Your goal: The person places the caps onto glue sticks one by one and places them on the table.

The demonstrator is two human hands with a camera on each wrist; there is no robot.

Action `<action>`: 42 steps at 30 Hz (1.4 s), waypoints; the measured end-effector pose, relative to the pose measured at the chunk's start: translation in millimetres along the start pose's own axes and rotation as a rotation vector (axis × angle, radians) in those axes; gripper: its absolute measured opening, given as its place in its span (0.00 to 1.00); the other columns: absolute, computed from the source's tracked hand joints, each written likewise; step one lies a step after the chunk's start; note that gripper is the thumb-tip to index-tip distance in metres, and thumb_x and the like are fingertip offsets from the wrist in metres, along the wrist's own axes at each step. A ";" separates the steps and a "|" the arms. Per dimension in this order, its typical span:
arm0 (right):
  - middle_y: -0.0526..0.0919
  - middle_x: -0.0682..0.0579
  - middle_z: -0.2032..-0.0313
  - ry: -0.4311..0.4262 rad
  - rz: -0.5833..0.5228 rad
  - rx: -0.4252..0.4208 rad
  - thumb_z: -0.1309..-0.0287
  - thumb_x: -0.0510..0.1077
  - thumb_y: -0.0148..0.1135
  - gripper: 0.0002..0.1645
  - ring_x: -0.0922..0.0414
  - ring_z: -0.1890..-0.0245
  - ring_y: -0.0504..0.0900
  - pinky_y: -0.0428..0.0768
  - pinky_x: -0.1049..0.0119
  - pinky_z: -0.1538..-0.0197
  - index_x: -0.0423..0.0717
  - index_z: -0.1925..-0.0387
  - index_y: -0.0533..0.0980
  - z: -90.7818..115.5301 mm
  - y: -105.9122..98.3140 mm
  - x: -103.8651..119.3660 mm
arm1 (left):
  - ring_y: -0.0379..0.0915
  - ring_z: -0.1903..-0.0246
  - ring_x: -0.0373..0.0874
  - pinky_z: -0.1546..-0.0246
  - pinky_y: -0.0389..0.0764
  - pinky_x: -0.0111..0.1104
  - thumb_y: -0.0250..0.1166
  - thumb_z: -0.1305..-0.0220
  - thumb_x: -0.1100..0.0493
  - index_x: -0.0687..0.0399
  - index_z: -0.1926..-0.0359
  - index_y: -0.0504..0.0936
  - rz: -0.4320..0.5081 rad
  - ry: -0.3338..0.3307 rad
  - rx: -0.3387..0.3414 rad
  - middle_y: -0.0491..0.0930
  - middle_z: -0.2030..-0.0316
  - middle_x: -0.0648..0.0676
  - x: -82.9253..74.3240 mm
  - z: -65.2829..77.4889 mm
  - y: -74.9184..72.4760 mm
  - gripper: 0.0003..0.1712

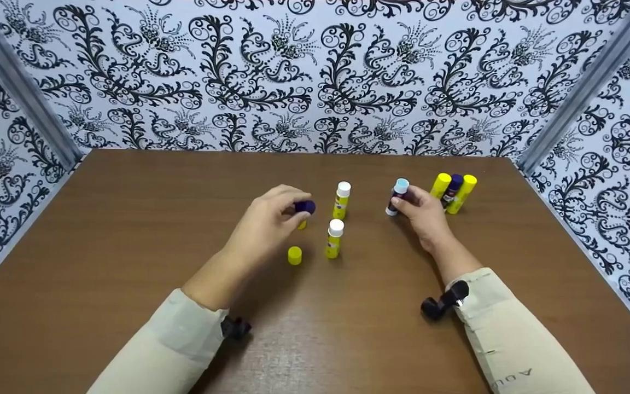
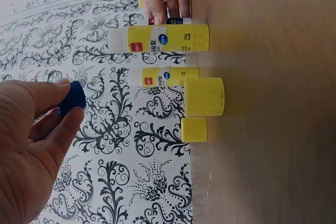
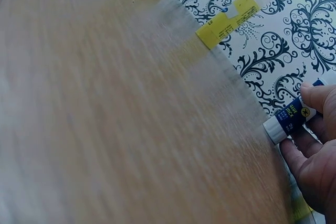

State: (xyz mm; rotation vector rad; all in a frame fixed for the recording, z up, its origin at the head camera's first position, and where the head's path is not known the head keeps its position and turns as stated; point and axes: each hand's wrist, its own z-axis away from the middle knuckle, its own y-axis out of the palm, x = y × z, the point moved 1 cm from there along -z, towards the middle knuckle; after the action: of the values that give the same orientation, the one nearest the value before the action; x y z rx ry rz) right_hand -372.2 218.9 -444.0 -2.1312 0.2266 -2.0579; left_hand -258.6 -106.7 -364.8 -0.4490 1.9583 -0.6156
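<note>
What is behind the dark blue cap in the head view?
Part of a yellow cap shows at the lower edge of the dark blue cap. The rest is covered there by that cap and the left hand.

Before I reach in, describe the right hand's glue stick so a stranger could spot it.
Over the brown table, find the right hand beside three clustered sticks. It holds the navy glue stick, its pale top unlike the cluster's dark-topped navy one.
</note>
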 end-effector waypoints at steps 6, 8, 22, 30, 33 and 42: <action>0.82 0.47 0.42 0.002 -0.008 0.005 0.29 0.43 0.65 0.30 0.63 0.48 0.80 0.80 0.77 0.40 0.37 0.31 0.72 -0.4 0.5 3.2 | 0.82 0.44 0.49 0.41 0.86 0.40 0.70 0.31 0.63 0.59 0.42 0.86 0.013 0.018 -0.015 0.84 0.44 0.55 -2.0 0.6 -0.1 0.18; 0.83 0.50 0.45 -0.006 -0.030 0.008 0.30 0.42 0.66 0.30 0.64 0.49 0.81 0.81 0.78 0.42 0.36 0.31 0.72 -0.3 1.6 5.6 | 0.83 0.45 0.49 0.42 0.87 0.40 0.70 0.32 0.64 0.60 0.42 0.86 0.011 0.025 -0.020 0.84 0.44 0.56 -1.9 0.6 -0.1 0.18; 0.86 0.63 0.56 -0.063 -0.092 0.007 0.31 0.42 0.67 0.29 0.64 0.52 0.83 0.83 0.77 0.45 0.33 0.34 0.73 10.6 -3.7 25.9 | 0.84 0.49 0.47 0.45 0.87 0.34 0.70 0.33 0.68 0.64 0.46 0.86 0.025 0.112 -0.081 0.85 0.49 0.58 -0.9 -2.6 0.8 0.15; 0.87 0.60 0.53 -0.084 -0.096 0.033 0.31 0.42 0.67 0.30 0.63 0.50 0.84 0.82 0.77 0.42 0.34 0.32 0.73 21.3 0.0 38.0 | 0.83 0.50 0.48 0.46 0.87 0.32 0.71 0.36 0.70 0.65 0.49 0.87 0.044 0.123 -0.117 0.84 0.51 0.58 2.7 -1.9 2.5 0.14; 0.86 0.62 0.55 -0.100 -0.085 0.044 0.31 0.41 0.68 0.30 0.63 0.50 0.83 0.82 0.77 0.42 0.33 0.33 0.73 24.4 3.9 42.2 | 0.84 0.50 0.49 0.47 0.88 0.34 0.72 0.37 0.71 0.67 0.48 0.87 0.066 0.120 -0.130 0.84 0.51 0.59 2.8 -0.9 2.9 0.15; 0.86 0.63 0.59 -0.165 -0.089 0.064 0.33 0.38 0.68 0.29 0.63 0.54 0.82 0.83 0.75 0.45 0.31 0.34 0.74 36.9 14.7 57.4 | 0.84 0.48 0.48 0.46 0.88 0.33 0.73 0.38 0.69 0.63 0.48 0.88 0.022 0.119 -0.149 0.87 0.50 0.56 0.7 0.6 0.0 0.16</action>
State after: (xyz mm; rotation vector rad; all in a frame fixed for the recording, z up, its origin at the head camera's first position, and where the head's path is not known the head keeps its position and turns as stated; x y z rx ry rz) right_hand -333.1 192.2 -392.7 -2.2948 0.0435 -1.8934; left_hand -258.4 -107.2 -365.4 -0.4913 2.1290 -0.4944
